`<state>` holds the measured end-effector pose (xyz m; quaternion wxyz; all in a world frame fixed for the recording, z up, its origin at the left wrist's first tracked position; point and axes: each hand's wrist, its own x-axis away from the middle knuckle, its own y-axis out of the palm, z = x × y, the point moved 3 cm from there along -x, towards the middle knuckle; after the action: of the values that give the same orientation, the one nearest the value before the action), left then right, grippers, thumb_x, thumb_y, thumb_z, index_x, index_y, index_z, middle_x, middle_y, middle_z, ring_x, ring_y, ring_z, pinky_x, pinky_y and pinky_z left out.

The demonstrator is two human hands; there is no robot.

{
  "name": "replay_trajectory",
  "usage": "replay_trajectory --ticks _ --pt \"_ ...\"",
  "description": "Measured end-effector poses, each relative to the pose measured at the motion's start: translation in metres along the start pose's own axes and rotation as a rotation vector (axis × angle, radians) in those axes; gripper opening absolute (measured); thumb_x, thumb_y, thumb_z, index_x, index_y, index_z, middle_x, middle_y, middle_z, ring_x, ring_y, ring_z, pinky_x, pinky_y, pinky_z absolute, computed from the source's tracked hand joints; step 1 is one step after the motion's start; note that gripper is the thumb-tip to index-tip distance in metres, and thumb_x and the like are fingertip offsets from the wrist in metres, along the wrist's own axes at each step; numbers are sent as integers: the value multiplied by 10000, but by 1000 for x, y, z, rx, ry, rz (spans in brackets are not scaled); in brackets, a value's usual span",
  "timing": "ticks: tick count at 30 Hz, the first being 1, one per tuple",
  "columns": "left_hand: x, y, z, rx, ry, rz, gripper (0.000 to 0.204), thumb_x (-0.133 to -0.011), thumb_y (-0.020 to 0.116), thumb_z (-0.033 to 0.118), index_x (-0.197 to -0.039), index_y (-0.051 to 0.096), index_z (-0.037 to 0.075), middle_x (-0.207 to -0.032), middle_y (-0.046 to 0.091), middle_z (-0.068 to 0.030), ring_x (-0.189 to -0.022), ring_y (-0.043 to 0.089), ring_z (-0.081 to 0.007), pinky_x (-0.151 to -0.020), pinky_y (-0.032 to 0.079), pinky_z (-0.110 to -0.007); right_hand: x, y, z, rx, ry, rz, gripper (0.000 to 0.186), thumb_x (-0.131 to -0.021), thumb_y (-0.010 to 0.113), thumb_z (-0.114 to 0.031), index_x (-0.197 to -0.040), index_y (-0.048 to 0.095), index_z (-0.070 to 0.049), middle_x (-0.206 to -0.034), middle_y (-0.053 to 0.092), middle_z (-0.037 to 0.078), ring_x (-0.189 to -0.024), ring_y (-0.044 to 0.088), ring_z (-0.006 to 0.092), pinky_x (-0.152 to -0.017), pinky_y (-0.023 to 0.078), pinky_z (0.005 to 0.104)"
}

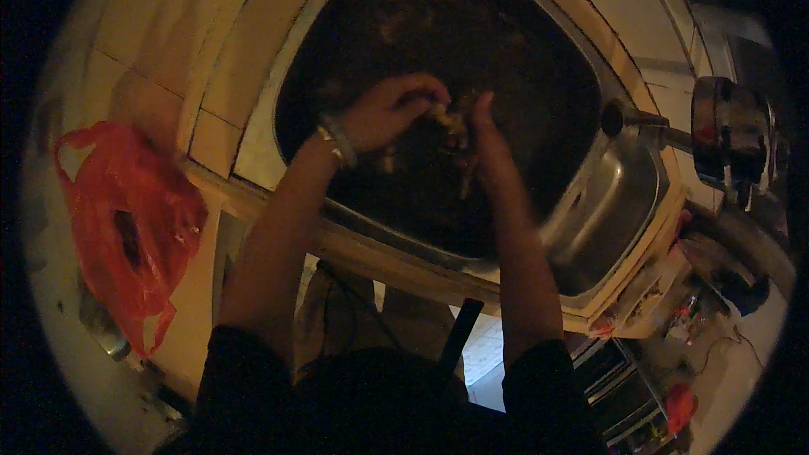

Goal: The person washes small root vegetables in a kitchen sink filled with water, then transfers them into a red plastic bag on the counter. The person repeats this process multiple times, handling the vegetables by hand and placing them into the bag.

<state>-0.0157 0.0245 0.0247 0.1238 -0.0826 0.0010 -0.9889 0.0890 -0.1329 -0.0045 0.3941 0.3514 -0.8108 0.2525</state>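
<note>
Over a large, dark sink (322, 13), both my hands are on a small, lumpy, yellowish-brown piece (452, 128); the dim light hides its exact kind. My left hand (394, 109), with a light-coloured band on the wrist, comes from the left and pinches it with thumb and fingertips. My right hand (489, 147) holds it from the other side, its thumb raised and its other fingers partly hidden. A thin strand or sliver seems to hang below the piece, beside the right palm. The sink's bottom is too dark to make out.
A smaller metal basin (613, 202) adjoins the sink on the right, with a tap (628, 118) above it. A shiny metal pot (731, 131) stands at far right. On the left lies a red plastic bag (143, 219). Below the counter at right is a shelf rack (619, 388).
</note>
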Motion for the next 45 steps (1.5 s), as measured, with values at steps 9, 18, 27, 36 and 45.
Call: replay_trajectory --ticks 9,18,27,36,45 --pt "11 10 26 -60 -200 253 238 -809 639 286 -827 656 49 -707 655 -55 -677 632 -153 -642 489 -271 60 28 -41 421 -868 206 276 -921 447 -233 -1035 546 -2 -1011 563 203 -919 548 371 -804 440 399" --pt "9 19 48 -316 90 619 264 -793 607 293 -710 651 46 -662 612 -112 -555 598 -267 -503 458 -351 73 28 -50 269 -897 319 241 -871 532 -232 -970 544 -12 -953 569 189 -851 558 363 -735 463 401" --pt "25 11 61 -774 64 368 256 -823 597 255 -659 618 59 -657 586 -112 -558 582 -282 -491 453 -369 72 12 -59 800 -810 180 194 -862 543 -232 -880 591 -44 -846 616 147 -705 608 336 -605 481 404" --pt "53 2 73 -876 467 484 184 -758 650 245 -662 574 108 -703 572 -57 -574 574 -213 -469 451 -320 33 0 -25 450 -463 -14 278 -877 536 -264 -1001 590 -20 -916 638 181 -807 620 347 -696 486 429" --pt "18 1 20 -810 -347 294 367 -843 534 397 -746 623 54 -799 631 -157 -754 613 -339 -656 494 -431 22 32 -21 1068 -396 273 502 -801 601 -381 -1152 548 -25 -954 624 232 -877 616 374 -761 494 448"
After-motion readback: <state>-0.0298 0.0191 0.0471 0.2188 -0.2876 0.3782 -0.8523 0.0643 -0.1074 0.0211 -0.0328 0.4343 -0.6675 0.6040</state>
